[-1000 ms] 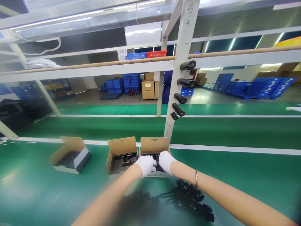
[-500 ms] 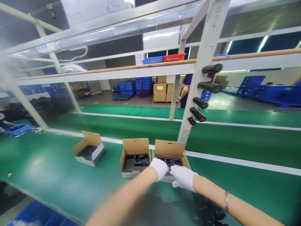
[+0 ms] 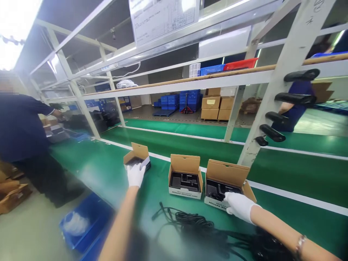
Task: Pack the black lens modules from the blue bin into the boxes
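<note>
Three open cardboard boxes with raised lids stand on the green table. My left hand (image 3: 136,176), in a white glove, reaches to the left box (image 3: 141,149), its fingers hooked over the front wall. The middle box (image 3: 185,194) holds a black molded tray (image 3: 178,181) and has no hand on it. At the right box (image 3: 227,170), my gloved right hand (image 3: 240,206) pinches the front wall, fingertips inside and thumb outside. Beside those fingertips, a black cable (image 3: 216,195) lies in that box's tray. The fingertips are partly hidden.
A bundle of black cables (image 3: 194,219) spreads along the table's near side. Below the edge is a blue bin (image 3: 81,235). A co-worker (image 3: 21,127) stands at the left. Black rolls (image 3: 295,98) stick out from the frame post (image 3: 285,54) at right.
My left hand has left the right box and swung left to the left box. My right hand stays at the right box, where a cable now shows. The view has turned left.
</note>
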The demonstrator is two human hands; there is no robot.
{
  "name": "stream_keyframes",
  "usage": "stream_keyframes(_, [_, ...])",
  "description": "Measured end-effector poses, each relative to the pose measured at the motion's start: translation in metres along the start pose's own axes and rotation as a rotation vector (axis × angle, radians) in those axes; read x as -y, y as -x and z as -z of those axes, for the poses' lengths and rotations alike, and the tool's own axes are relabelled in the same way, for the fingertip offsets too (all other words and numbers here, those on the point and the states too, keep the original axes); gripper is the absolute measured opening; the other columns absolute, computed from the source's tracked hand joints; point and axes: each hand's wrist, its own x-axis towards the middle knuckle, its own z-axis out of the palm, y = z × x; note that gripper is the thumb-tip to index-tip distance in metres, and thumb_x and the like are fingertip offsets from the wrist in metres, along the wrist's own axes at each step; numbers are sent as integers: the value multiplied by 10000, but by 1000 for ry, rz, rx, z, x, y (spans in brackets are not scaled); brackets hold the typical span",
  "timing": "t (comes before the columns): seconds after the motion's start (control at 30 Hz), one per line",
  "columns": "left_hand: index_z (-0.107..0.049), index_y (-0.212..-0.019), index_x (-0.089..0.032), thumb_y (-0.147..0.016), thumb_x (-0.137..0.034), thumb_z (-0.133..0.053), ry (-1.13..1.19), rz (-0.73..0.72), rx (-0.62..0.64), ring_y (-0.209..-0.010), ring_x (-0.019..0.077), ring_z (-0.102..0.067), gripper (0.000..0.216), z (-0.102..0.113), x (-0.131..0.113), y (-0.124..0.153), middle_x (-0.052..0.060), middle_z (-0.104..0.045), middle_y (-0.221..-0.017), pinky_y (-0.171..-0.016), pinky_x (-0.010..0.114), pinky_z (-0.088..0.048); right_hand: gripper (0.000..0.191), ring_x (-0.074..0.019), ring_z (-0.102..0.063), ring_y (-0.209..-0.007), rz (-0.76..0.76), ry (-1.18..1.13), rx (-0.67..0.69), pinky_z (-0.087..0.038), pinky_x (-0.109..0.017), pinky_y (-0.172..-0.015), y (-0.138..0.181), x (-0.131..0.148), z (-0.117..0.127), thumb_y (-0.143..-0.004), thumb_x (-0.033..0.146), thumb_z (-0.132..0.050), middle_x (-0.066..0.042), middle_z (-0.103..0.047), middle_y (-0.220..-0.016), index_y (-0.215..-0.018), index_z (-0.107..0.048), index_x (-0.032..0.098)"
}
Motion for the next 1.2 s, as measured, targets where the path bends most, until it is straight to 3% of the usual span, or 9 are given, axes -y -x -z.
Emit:
stream_keyframes(0.1, [-622, -1044, -147, -905, -296, -516, 8, -175, 111, -988, 200, -614, 229, -16, -5, 8, 50, -679, -978, -997, 464, -403, 333, -312, -665, -927, -24, 12, 4, -468, -335, -772, 4, 6, 6, -668, 142, -643, -171, -695, -952, -994, -671, 78])
stream_keyframes(0.2, [-611, -1106, -136, -928, -183, -426, 31, -315, 165, -866, 184, -646, 261, -29, -44, 37, 40, -699, -867, -1006, 452, -395, 361, -315, -669, -906, -26, 25, 4, -464, -328, -746, 7, 10, 10, -650, 154, -668, -164, -695, -935, -1002, -674, 76])
stream_keyframes(0.33, [-631, -1120, -174, -931, -166, -324, 105, -415, 196, -888, 206, -652, 361, -38, -97, 71, 87, -717, -978, -1054, 433, -348, 344, -321, -661, -916, 14, 65, 9, -453, -333, -752, 9, 6, 11, -666, 201, -685, -165, -681, -958, -987, -685, 75])
stream_keyframes(0.6, [-666, -1003, -150, -952, -366, -334, 327, -546, 289, -900, 237, -650, 400, -48, -203, 79, 106, -729, -903, -1055, 445, -355, 305, -308, -655, -926, -63, 132, 22, -464, -361, -758, 51, -82, 12, -730, 204, -645, -156, -668, -997, -1015, -703, 114])
stream_keyframes(0.73, [-556, -1238, -130, -941, -419, -371, 452, -590, 338, -1167, 266, -549, 454, -38, -251, 96, 120, -643, -1218, -1088, 451, -348, 251, -346, -659, -879, -187, 193, -40, -467, -403, -721, 91, -109, 26, -785, 187, -576, -206, -669, -944, -968, -702, 72])
stream_keyframes(0.87, [-501, -1309, -197, -945, -401, -375, 561, -640, 393, -1273, 214, -451, 436, -8, -262, 113, 70, -561, -1340, -1121, 398, -325, 314, -311, -663, -818, -203, 159, -154, -461, -384, -698, 116, -87, 23, -896, 333, -449, -152, -682, -868, -888, -699, 143])
stream_keyframes(0.97, [-580, -1220, -252, -945, -392, -381, 603, -662, 491, -1174, 191, -528, 368, 11, -254, 123, 34, -633, -1235, -1063, 371, -391, 329, -308, -665, -771, -192, 64, -89, -466, -361, -666, 116, -62, -2, -739, 469, -627, -127, -693, -848, -844, -703, 167])
stream_keyframes(1.1, [-633, -1145, -287, -932, -379, -404, 594, -647, 653, -1092, 208, -571, 326, 16, -242, 134, 20, -665, -1161, -984, 390, -444, 293, -324, -655, -815, -175, 34, -74, -472, -376, -705, 108, -49, -24, -675, 373, -636, -152, -689, -868, -845, -701, 143])
stream_keyframes(1.2, [-656, -1108, -272, -919, -383, -413, 567, -617, 772, -1061, 240, -582, 327, 12, -235, 139, 36, -677, -1123, -974, 438, -435, 276, -290, -650, -855, -126, -53, -220, -486, -371, -755, 110, -49, -7, -719, 291, -582, -117, -685, -921, -945, -688, 174])
